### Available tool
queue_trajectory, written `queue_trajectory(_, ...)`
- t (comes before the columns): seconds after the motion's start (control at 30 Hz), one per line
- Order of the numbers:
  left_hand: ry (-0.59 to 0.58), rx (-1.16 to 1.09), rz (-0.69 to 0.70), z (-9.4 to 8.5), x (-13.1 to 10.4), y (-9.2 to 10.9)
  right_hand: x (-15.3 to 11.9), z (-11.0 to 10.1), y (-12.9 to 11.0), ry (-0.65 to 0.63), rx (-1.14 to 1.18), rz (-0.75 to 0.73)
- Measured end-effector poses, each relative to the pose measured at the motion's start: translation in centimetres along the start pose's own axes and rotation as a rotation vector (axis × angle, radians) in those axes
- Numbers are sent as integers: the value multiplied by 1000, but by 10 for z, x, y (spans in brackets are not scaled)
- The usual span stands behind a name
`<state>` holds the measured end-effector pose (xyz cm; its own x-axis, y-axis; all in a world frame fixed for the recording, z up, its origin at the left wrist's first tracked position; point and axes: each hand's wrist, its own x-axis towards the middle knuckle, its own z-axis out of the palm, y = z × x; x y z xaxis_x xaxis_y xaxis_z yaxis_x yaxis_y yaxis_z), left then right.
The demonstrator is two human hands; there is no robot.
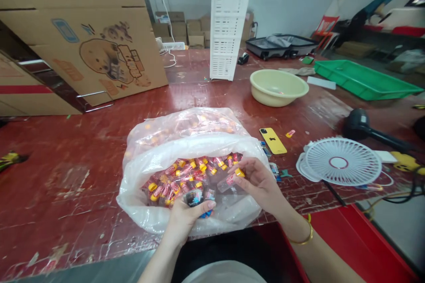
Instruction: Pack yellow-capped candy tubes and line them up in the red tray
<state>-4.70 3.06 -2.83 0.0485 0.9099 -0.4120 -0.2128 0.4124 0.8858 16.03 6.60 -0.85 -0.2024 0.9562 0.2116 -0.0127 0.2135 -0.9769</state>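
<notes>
A large translucent plastic bag lies on the table, its mouth rolled open toward me. Inside is a heap of small clear bottles with red labels and yellow caps. My right hand pinches one yellow-capped bottle over the right side of the opening, tilted. At the bag's near edge, my left hand is closed on small packets with dark and blue printing, the thumb lying across them. Their contents are too small to make out.
To the right are a yellow phone, a single loose bottle, a white fan and a black handheld device. Farther back stand a pale basin, green tray and white rack. A cardboard box rises at left.
</notes>
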Motion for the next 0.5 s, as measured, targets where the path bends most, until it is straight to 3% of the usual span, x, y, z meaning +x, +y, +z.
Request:
queue_trajectory(0.1,-30,125,32,4,2,-1,6,2,-19,31,-118,-121)
queue_trajectory(0.27,-37,260,57,6,3,-4,16,6,-34,-161,-418,-208)
queue_trajectory(0.37,-78,174,11,10,0,-1,20,8,-26,-181,-313,-78)
queue_trajectory(0.5,-126,-57,-116,21,-8,4,19,11,1,-102,-10,180)
